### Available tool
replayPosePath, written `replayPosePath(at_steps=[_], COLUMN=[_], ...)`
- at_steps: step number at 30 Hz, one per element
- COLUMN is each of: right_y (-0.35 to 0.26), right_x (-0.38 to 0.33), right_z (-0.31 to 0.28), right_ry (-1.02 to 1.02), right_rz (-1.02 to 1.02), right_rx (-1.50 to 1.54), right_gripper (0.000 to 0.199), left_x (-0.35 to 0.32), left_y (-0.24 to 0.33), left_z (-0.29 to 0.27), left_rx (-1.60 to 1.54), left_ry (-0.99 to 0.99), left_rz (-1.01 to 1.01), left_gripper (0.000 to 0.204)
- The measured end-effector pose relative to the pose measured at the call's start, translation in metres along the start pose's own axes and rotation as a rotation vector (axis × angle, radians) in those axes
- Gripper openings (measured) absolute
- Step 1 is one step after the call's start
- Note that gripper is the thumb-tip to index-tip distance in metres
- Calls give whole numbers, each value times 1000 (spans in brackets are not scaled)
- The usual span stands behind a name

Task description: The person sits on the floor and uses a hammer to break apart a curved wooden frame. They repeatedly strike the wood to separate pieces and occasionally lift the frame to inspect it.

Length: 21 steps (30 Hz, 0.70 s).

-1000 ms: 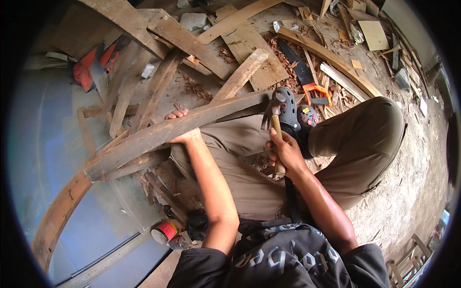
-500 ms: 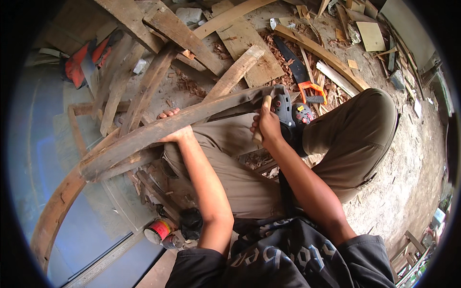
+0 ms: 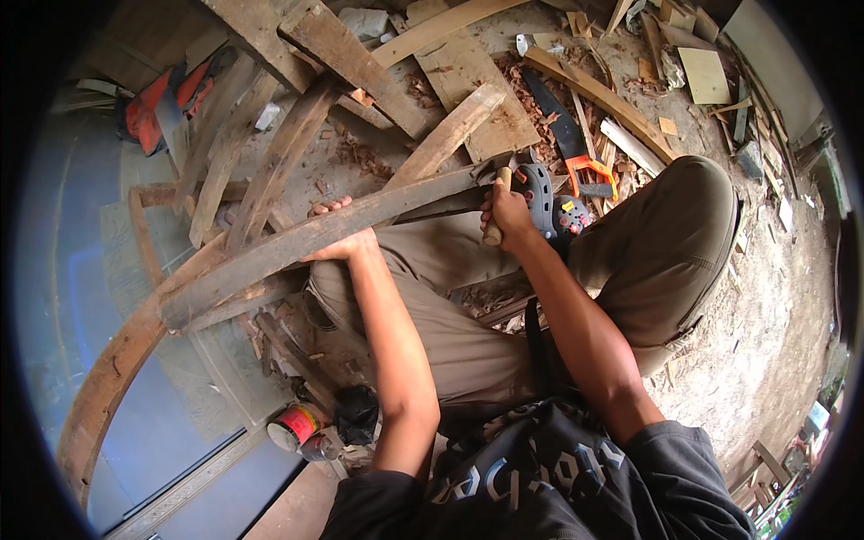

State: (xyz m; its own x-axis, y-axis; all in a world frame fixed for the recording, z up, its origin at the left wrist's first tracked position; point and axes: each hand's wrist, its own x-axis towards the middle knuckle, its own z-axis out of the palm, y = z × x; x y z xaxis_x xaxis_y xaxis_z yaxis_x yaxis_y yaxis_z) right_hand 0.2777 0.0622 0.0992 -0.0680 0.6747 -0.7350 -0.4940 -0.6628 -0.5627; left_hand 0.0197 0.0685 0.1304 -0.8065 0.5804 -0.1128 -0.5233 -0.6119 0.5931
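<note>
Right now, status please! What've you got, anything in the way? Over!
Left hand supporting long plank from underneath. Right hand gripping hammer, head near plank's far end. Possibly in the way: shoes close by the hammer; saw lying beyond.

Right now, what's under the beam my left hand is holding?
Your left hand, its fingers showing past the far edge. Another board, partly underneath, shows past the near edge. The beam hides the hand's middle.

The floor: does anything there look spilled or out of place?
Yes: brown flakes, perhaps shavings, lie scattered around the saw, which lies loose near the shoes, seemingly an odd spot to leave it.
</note>
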Motion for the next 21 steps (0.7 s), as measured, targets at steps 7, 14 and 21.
replayPosePath(at_steps=[7, 14, 21], right_y=[2, 3, 2], right_x=[-17, -25, -54], right_z=[-4, -7, 14], right_ry=[-38, -109, -180], right_rz=[114, 154, 243], right_rx=[86, 43, 124], right_gripper=[35, 34, 32], left_x=[-4, -10, -8], left_y=[-5, -2, 6], left_z=[1, 12, 10], left_rx=[22, 40, 67], left_ry=[-51, 45, 68], left_rz=[11, 3, -17], left_gripper=[93, 94, 95])
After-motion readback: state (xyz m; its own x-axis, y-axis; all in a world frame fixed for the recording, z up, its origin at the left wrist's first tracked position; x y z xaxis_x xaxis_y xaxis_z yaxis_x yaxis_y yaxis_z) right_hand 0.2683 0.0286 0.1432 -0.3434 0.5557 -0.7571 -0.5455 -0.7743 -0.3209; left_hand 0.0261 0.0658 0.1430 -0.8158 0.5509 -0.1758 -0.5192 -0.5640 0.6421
